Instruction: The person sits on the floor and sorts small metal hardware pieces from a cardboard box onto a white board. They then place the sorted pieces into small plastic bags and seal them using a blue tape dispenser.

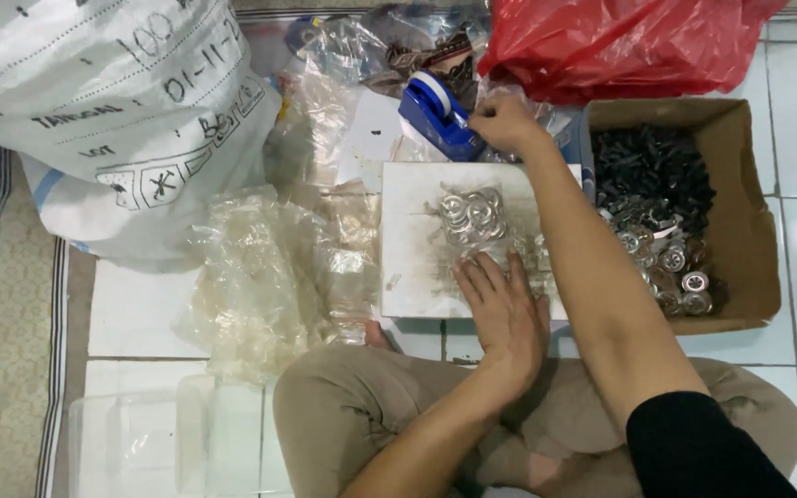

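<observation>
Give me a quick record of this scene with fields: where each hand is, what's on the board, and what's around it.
left hand: flat on the white board, palm down
right hand: reaching the blue tape dispenser
on board: clear bag of round metal parts
right side: cardboard box of black and metal parts
left side: empty clear bags, white sack

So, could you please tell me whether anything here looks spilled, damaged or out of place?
Nothing looks spilled. The cardboard box has a worn, bent front edge. The heap of clear plastic bags lies crumpled beside the white board.
</observation>
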